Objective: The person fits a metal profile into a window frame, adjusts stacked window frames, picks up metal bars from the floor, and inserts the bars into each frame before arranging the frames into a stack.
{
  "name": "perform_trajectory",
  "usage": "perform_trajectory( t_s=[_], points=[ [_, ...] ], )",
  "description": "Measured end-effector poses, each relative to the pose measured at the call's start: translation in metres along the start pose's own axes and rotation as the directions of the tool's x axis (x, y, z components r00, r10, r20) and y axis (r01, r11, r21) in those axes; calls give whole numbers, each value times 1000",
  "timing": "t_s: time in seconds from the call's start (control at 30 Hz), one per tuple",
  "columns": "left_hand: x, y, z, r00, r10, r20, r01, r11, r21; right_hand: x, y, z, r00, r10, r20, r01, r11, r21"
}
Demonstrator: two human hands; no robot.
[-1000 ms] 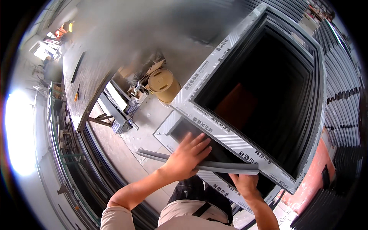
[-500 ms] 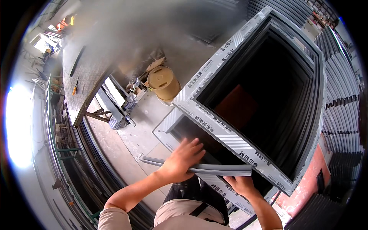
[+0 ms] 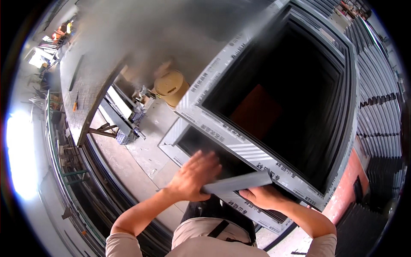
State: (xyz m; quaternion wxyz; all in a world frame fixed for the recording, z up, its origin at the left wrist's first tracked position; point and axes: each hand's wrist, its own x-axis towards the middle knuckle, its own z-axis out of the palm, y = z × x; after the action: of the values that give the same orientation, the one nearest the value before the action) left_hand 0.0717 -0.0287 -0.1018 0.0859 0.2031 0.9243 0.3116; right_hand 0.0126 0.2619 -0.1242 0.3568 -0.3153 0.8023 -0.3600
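A short grey profile strip [image 3: 239, 181] lies slantwise in front of my body, its right end raised. My right hand [image 3: 263, 198] grips it from below near that end, the thumb showing and the other fingers largely hidden. At the strip's left end is my left hand [image 3: 195, 174], palm down, its fingers stretched out and blurred by motion; its thumb side meets the strip. Just beyond my hands stands a stack of grey rectangular frames [image 3: 246, 143] wrapped in printed protective film. A lower frame [image 3: 169, 143] juts out beneath it toward me.
To the left stands a worktable [image 3: 87, 92] bearing an orange-handled screwdriver [image 3: 75, 103] and a dark strip [image 3: 76, 73]. A tan drum [image 3: 171, 88] sits behind the frames. Long profiles fill a green rack [image 3: 70, 173]; more stacked profiles [image 3: 379, 103] line the right. Haze blurs the top.
The strip has tilted up at its right end, and its left end no longer sticks out past my left hand. The view has shifted slightly, moving the frames left and up.
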Motion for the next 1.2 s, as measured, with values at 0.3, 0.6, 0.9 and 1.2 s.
perform_trajectory(
  t_s=[0.3,0.6,0.9,1.2],
  points=[
    [18,-2,-7,996,91,2,-91,996,-2,-5,17,-4,949,104,298,-169,964,204],
    [18,7,5,977,110,-184,-110,994,11,-13,0,-5,920,272,282,-280,960,-12],
    [-2,14,25,955,77,-286,-57,995,78,-67,-43,72,831,-90,-549,-211,862,-461],
    [-9,22,53,956,58,-287,-17,989,145,-69,-19,86,736,-29,-677,-321,865,-385]
  ],
)
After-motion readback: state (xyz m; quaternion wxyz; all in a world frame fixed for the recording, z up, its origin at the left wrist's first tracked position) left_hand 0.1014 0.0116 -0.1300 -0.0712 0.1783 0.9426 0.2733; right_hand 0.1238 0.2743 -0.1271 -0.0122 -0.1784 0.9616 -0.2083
